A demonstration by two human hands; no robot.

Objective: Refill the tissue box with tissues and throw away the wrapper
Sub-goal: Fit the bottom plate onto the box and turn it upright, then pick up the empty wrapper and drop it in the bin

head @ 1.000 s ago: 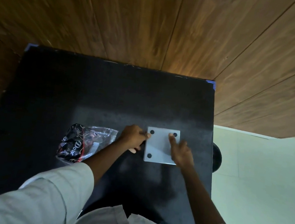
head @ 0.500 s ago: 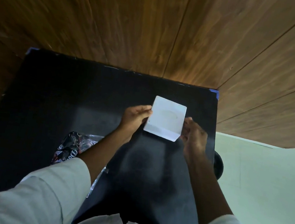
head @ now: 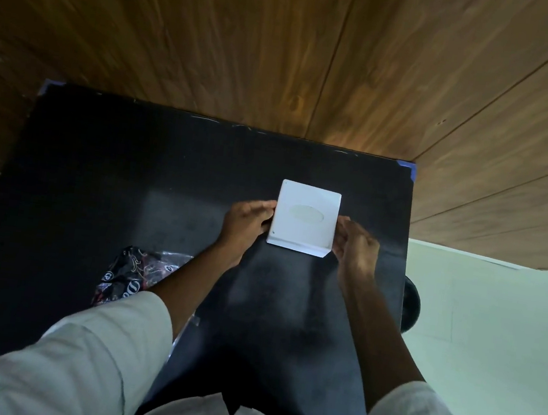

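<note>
On the black table [head: 102,186], pushed up against wood-panelled wall, a person in pale sleeves is working over the far right portion of the surface. Pale floor is showing to the right, with a dark round object [head: 410,307] poking out past the table's edge; what it is, cannot tell.

White tissue box [head: 304,218] is sitting with its oval slot face up, slot looking pale, possibly tissue showing, though too blurred to be sure. Left hand [head: 246,226] is pressing flat-fingered against the box's left side; right hand [head: 355,248] is cupping the right side, fingers curled loosely. Both are bracing the box between them rather than closing round it.

Crumpled wrapper [head: 134,276], clear plastic with dark print, is lying near the left forearm, well apart from the box and partly hidden by the sleeve.

Judgement: refill looks finished or nearly so, box being set upright. Wrapper is untouched on the table; disposal is the step left. No bin is visible for certain.
</note>
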